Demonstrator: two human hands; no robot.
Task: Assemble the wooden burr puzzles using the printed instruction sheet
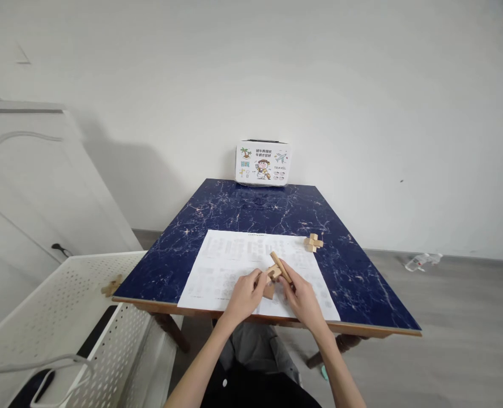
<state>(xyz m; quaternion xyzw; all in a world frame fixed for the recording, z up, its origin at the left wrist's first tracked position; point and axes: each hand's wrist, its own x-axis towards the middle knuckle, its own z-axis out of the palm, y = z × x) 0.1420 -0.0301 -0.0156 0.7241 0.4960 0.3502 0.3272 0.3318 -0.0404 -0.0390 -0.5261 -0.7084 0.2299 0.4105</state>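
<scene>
Above the printed paper sheet, my two hands meet near the table's front edge. My left hand is closed, its fingers pinching a notched wooden puzzle piece. Between the fingers of my right hand is a long wooden stick, slanted and touching or crossing the notched piece. A brownish wooden block shows below the fingers; whether it lies on the paper or is held, I cannot tell. An assembled cross-shaped wooden burr puzzle sits at the sheet's far right corner.
The dark blue marble-patterned table has a white illustrated case standing at its back by the wall. To the left is a white perforated cart with another wooden puzzle on it. A clear plastic bottle lies on the floor at right.
</scene>
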